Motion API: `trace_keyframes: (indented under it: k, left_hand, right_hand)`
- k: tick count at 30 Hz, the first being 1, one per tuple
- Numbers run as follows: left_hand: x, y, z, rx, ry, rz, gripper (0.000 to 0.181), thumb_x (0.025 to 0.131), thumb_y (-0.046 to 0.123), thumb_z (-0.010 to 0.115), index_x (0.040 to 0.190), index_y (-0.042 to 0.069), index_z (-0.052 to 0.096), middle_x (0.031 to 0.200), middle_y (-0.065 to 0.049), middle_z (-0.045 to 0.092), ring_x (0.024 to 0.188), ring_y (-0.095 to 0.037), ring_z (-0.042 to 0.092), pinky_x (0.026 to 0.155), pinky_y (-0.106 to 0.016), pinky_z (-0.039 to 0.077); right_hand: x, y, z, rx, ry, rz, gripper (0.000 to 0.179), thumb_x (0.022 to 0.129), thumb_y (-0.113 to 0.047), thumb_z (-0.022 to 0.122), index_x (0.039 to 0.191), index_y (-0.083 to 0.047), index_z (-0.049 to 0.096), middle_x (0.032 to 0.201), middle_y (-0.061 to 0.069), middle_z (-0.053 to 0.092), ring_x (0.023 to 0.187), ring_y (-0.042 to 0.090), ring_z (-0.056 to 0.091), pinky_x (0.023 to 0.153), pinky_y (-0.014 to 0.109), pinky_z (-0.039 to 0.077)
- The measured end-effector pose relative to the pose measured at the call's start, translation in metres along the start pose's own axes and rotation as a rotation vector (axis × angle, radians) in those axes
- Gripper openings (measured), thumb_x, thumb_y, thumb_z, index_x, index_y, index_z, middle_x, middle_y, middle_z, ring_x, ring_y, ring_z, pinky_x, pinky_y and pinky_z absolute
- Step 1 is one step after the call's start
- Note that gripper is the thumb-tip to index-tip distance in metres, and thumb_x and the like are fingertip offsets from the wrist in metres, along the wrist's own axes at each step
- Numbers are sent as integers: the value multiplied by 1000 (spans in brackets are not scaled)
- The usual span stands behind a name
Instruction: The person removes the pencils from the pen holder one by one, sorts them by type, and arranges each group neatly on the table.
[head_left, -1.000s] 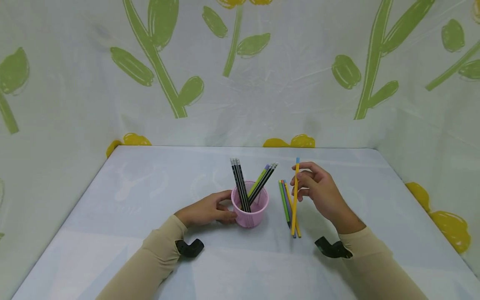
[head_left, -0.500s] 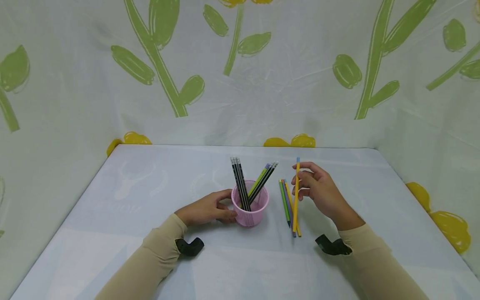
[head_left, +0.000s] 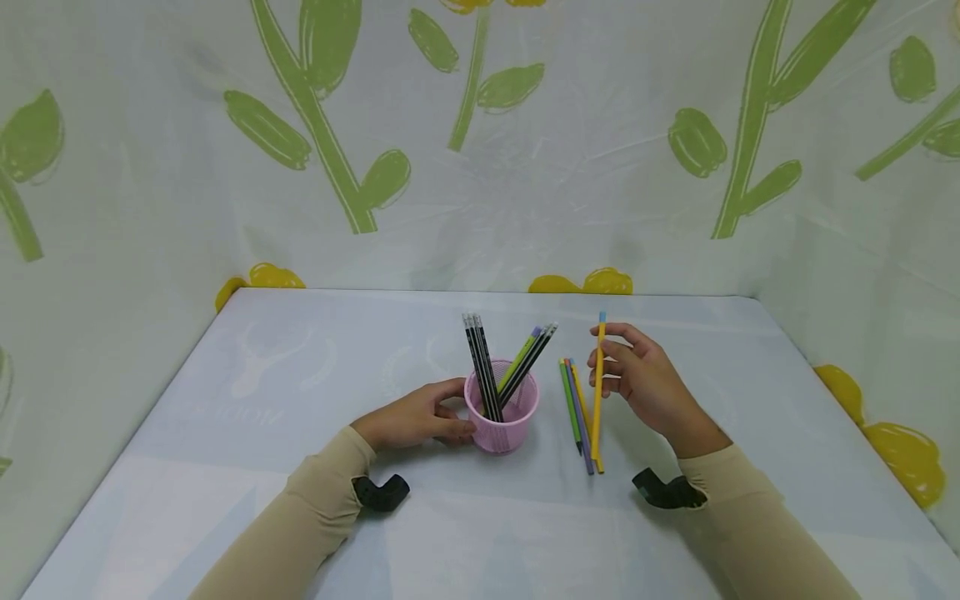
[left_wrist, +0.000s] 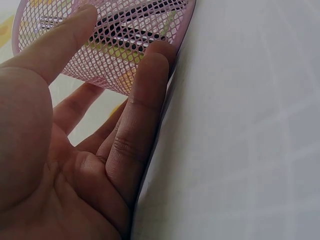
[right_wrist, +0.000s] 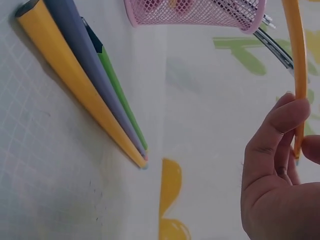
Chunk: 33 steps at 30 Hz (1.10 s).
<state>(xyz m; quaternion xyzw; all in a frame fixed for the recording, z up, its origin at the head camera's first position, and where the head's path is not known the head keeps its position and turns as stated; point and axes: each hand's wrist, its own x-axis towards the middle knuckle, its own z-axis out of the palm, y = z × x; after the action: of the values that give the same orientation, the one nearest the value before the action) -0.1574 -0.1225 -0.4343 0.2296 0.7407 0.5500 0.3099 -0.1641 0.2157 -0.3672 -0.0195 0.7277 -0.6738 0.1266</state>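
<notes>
— Where is the left hand (head_left: 416, 417)?
— At the left side of a round pink mesh cup (head_left: 501, 437); thumb and fingers hold it from either side, and it stands upright on the pale counter (head_left: 480, 533).
— What stands in it?
— Black pencils with silvery ends (head_left: 483, 367), some leaning left, others right; a lime-green pencil with a purple end (head_left: 519, 354) leans right beside them.
— And the right hand (head_left: 647, 392)?
— It pinches a slim yellow pencil with a blue end (head_left: 598, 408), nearer that blue end, which points away from the person; the right wrist view shows it apart from the pencils below.
— Which are those?
— A green pencil (right_wrist: 120, 95), a violet pencil (right_wrist: 100, 80) and a second yellow pencil (right_wrist: 82, 92); they lie close together on the counter, between cup and right hand.
</notes>
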Motion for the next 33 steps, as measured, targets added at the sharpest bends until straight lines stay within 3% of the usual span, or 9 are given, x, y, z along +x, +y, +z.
trace_keyframes:
  k: [12,25,33]
  left_hand:
    - [0,0,0,-1,-3,-6,69,95,25,70,155,23,35,142,-15,52,93,-20,70,85,-36,57]
    - [0,1,2,-3,-4,2,71,95,23,70,156,24,33,136,-14,57,93,-20,71,84,-36,57]
    - [0,1,1,1,-2,2,69,95,23,70,154,23,36,140,-15,54,93,-21,71,85,-36,57]
  right_hand:
    - [4,7,-2,-37,-25,3,32,105,-17,46,138,-15,45,95,1,64,81,17,66,70,24,55]
    - [12,16,-5,-179,-26,79,49,101,-13,51,148,-8,38,118,25,56,91,27,66,76,25,57]
    - [13,17,-7,-253,-49,76,52,100,-13,55,149,-6,37,115,23,57,86,19,62,75,26,57]
